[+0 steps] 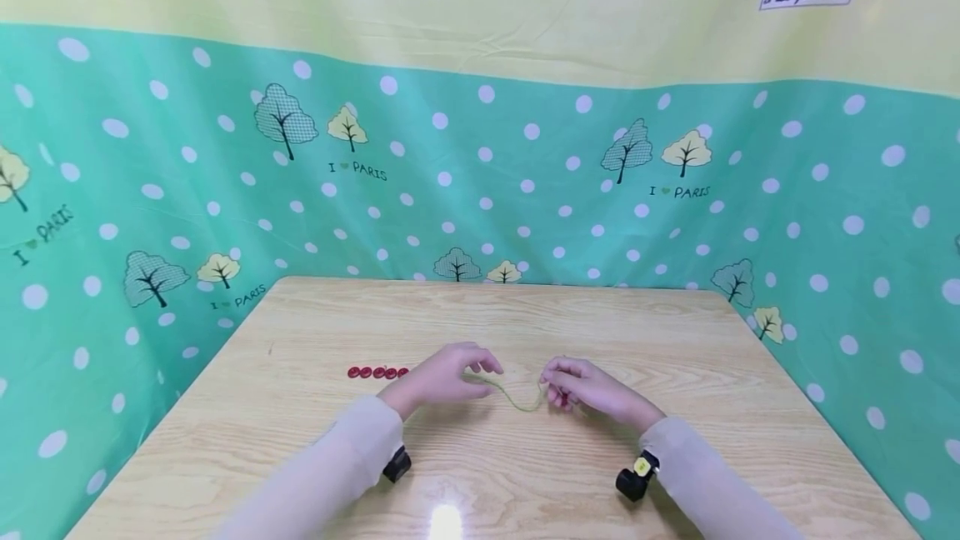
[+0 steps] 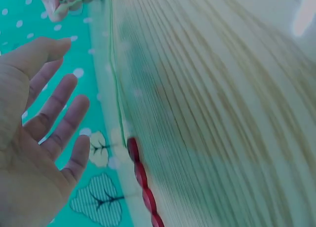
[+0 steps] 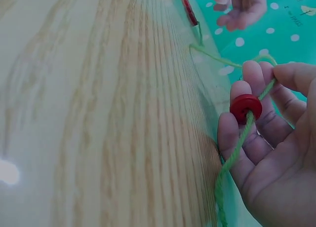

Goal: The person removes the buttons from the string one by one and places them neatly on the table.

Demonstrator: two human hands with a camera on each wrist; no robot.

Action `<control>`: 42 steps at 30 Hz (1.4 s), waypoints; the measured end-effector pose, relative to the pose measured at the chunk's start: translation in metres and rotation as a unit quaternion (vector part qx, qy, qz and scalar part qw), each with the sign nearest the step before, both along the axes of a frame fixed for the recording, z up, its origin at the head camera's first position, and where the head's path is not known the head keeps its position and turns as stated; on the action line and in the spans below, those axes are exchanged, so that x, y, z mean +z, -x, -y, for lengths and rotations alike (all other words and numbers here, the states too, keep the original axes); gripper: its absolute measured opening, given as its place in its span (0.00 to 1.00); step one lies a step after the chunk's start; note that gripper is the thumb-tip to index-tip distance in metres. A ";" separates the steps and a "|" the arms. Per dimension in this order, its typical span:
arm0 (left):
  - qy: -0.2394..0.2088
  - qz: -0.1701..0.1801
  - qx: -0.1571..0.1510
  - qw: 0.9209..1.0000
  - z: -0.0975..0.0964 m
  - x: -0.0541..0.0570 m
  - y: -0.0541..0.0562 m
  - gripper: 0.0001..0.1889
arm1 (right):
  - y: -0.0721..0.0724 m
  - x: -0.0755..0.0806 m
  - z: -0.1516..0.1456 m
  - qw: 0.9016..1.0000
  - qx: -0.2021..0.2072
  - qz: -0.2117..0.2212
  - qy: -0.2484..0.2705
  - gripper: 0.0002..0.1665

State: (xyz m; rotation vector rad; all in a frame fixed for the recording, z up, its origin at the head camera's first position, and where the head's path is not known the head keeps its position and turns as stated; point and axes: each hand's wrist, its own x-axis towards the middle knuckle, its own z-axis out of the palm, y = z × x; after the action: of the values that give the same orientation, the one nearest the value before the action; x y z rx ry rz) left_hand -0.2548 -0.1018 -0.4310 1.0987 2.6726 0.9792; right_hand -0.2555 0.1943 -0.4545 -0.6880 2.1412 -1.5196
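Observation:
My right hand (image 1: 592,388) pinches a green string (image 3: 236,148) between thumb and fingertip. One red button (image 3: 246,107) is threaded on that string and lies against the fingers of this hand. From there the string sags across to a row of red buttons (image 1: 378,372) lying on the table, left of my left hand (image 1: 442,375). In the left wrist view the string meets the nearest button (image 2: 133,149) of the row. My left hand hovers over the string with relaxed, spread fingers and holds nothing.
The wooden table (image 1: 480,315) has a light grain. Behind it and at both sides hangs a green and yellow curtain (image 1: 480,132) with dots and trees. A small black wrist camera (image 1: 633,483) is strapped under the right sleeve; another (image 1: 397,465) is under the left.

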 end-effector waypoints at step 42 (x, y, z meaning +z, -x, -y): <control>0.035 -0.107 0.032 0.993 -0.081 -0.015 -0.003 0.22 | -0.002 0.000 0.020 0.999 0.026 -0.027 -0.037 0.17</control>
State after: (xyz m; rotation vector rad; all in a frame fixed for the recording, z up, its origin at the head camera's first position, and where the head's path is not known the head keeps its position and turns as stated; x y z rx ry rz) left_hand -0.2518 -0.0208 -0.4461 1.1735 2.9030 0.8125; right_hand -0.2539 0.1740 -0.4540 -0.7597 2.1896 -1.4030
